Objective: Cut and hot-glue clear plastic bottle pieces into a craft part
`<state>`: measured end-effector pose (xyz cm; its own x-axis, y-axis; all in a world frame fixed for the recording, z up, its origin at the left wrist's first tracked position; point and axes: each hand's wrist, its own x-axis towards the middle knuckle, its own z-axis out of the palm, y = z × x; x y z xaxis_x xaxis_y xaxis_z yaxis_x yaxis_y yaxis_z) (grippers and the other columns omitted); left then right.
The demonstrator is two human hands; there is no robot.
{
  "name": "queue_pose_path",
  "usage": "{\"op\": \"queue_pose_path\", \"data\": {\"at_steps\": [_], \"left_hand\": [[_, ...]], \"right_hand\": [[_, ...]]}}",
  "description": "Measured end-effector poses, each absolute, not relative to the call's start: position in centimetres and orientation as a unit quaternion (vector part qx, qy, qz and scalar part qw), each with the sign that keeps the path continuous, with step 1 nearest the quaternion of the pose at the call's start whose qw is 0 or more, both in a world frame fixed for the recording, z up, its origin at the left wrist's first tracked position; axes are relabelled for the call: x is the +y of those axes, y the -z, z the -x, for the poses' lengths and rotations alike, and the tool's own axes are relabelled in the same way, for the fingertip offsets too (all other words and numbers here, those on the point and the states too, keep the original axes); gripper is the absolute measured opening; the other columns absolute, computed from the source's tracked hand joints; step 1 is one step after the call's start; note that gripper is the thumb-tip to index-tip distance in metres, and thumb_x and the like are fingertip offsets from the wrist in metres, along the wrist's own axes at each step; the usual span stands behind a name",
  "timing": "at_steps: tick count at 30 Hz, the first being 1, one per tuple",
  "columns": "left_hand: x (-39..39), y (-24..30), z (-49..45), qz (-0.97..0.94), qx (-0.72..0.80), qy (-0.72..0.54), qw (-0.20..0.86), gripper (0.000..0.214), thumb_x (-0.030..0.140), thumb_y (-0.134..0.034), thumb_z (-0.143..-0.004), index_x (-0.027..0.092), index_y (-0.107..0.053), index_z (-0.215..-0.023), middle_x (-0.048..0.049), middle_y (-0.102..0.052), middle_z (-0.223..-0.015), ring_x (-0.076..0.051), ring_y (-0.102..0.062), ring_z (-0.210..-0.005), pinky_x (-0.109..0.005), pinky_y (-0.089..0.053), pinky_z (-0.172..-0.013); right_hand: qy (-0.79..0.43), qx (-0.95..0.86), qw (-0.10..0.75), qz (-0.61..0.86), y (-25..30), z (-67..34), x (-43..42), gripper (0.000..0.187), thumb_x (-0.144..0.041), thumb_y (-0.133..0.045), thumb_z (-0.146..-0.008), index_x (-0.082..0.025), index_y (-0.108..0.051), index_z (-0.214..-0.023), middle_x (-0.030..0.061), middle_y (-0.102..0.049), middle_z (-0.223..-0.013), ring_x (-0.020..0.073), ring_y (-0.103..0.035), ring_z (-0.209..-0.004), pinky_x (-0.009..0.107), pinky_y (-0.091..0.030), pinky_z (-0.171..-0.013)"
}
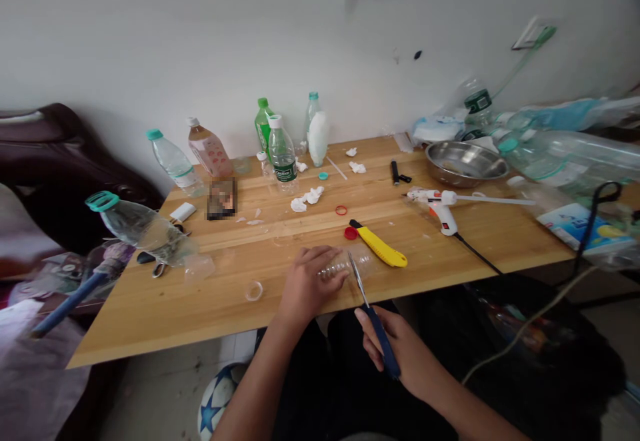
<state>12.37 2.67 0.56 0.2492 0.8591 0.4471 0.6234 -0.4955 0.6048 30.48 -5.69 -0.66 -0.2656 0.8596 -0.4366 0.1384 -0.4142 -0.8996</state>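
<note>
L hand (311,280) clamped on clear btl (366,263), R hand (404,342) gripping blue-handled scissors (376,323); yellow cutter (381,246) nr btl

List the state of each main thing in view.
scissors, held in right grip, blade opening unclear
clear plastic piece, lying, held by left grip
yellow cutter, lying, no blade visible
glue gun, lying, glue stick in its back, power unclear
steel bowl, upright, uncovered
green bottle, standing, capped
pink bottle, standing, capped
red cap, loose on table
</note>
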Motion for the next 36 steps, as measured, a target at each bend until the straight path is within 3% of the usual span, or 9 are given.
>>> {"op": "queue_pose_path", "data": {"at_steps": [5,11,25,33,36], "left_hand": [[2.4,-0.4,-12.4,-0.781,0.477,-0.379,0.136,0.035,0.026,-0.076,-0.083,0.022,-0.071,-0.117,-0.0068,-0.075,-0.116,-0.025,-0.067,-0.105,-0.043,-0.056,-0.094],[1.7,0.1,-12.7,-0.807,0.440,-0.377,0.113,0.038,0.033,-0.071,-0.088,0.021,-0.067,-0.124,-0.0078,-0.073,-0.121,-0.024,-0.065,-0.106,-0.041,-0.056,-0.094],[1.0,0.1,-13.0,-0.821,0.416,-0.389,0.042,0.037,0.031,-0.068,-0.091,0.020,-0.063,-0.127,-0.0089,-0.073,-0.123,-0.023,-0.065,-0.107,-0.041,-0.056,-0.094],[0.7,0.1,-13.3,-0.809,0.415,-0.415,0.026,0.038,0.029,-0.071,-0.089,0.019,-0.064,-0.125,-0.0094,-0.074,-0.120,-0.023,-0.065,-0.103,-0.041,-0.057,-0.092],[0.5,0.0,-13.2,-0.814,0.410,-0.410,0.020,0.040,0.028,-0.071,-0.089,0.019,-0.063,-0.127,-0.0091,-0.073,-0.121,-0.023,-0.064,-0.103,-0.041,-0.057,-0.093]], "right_hand": [[-0.654,-0.447,0.249,0.557,0.1,-31.1,-5.7,0.054,-0.073,-0.056,-0.083,-0.024,-0.040,-0.069,-0.0078,-0.045,-0.049,0.0101,-0.040,-0.042,0.026,-0.032,-0.046],[-0.635,-0.477,0.256,0.552,-0.3,-31.8,-5.7,0.048,-0.065,-0.054,-0.091,-0.023,-0.039,-0.071,-0.0071,-0.043,-0.058,0.0106,-0.042,-0.054,0.027,-0.038,-0.057],[-0.619,-0.475,0.187,0.596,-0.4,-33.0,-5.8,0.048,-0.065,-0.058,-0.088,-0.024,-0.041,-0.070,-0.0077,-0.043,-0.049,0.0095,-0.040,-0.040,0.025,-0.031,-0.044],[-0.563,-0.570,0.169,0.574,-2.8,-33.4,-6.0,0.046,-0.065,-0.044,-0.096,-0.024,-0.044,-0.074,-0.0040,-0.050,-0.062,0.0141,-0.049,-0.061,0.027,-0.042,-0.063],[-0.570,-0.560,0.164,0.578,-2.2,-33.4,-6.1,0.046,-0.064,-0.045,-0.096,-0.025,-0.040,-0.072,-0.0055,-0.046,-0.057,0.0134,-0.044,-0.055,0.027,-0.038,-0.057]]}}
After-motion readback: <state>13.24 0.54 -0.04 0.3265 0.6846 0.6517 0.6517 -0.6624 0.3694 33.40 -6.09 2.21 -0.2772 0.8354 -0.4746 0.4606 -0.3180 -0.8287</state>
